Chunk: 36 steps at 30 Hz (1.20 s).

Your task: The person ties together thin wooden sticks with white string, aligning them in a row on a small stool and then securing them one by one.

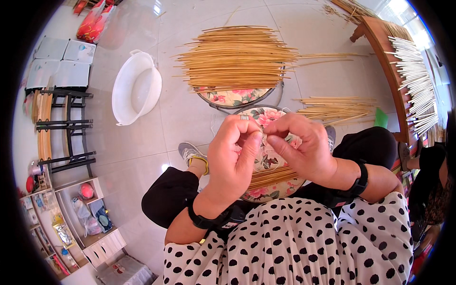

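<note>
My left hand (pixel 233 156) and my right hand (pixel 304 145) meet in front of me, fingertips pinched together at the middle. What they pinch is too small to make out. My left hand wears a ring. Under them lies a round floral cushion (pixel 275 187) on my lap, with a small bunch of thin bamboo sticks (pixel 271 176) across it. Both wrists carry black bands.
A big pile of bamboo sticks (pixel 237 57) rests on a floral stool (pixel 235 97) ahead. More sticks (pixel 335 108) lie on the tiled floor to the right. A white basin (pixel 135 88) sits to the left. A wooden bench (pixel 387 61) holds pale sticks at right. Shelves stand at left.
</note>
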Motion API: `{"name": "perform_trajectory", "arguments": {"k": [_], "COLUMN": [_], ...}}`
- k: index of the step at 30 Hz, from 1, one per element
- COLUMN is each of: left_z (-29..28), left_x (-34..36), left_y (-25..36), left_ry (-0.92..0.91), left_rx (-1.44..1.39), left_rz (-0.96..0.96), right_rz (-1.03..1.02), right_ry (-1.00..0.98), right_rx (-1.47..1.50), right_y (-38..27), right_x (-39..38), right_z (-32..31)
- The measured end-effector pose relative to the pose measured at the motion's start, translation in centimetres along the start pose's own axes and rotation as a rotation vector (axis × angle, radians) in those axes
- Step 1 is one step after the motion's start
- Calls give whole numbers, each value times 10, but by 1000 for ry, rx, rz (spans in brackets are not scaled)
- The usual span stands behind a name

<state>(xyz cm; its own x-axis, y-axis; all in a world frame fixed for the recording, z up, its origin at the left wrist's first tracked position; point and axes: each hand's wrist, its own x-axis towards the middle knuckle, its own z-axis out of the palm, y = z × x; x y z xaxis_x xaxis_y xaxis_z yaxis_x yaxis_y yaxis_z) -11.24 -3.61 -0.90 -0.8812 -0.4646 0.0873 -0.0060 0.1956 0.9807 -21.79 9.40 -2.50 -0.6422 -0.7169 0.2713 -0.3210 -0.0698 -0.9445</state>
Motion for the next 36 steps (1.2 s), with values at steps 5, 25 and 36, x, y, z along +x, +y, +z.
{"name": "perform_trajectory", "arguments": {"k": [5,25,36], "left_z": [-7,-11,-3], "left_x": [1,4,0], "left_y": [4,9,9], "left_ry": [-141,-231,-142], "left_rx": [-186,-320,-190], "left_rz": [-236,-438,-304], "right_rz": [21,213,515], "right_ry": [-3,-145,-300], "right_rx": [4,214,601], "right_y": [-4,2,2], "right_x": [5,4,9], "right_z": [-6,-8,-14]}}
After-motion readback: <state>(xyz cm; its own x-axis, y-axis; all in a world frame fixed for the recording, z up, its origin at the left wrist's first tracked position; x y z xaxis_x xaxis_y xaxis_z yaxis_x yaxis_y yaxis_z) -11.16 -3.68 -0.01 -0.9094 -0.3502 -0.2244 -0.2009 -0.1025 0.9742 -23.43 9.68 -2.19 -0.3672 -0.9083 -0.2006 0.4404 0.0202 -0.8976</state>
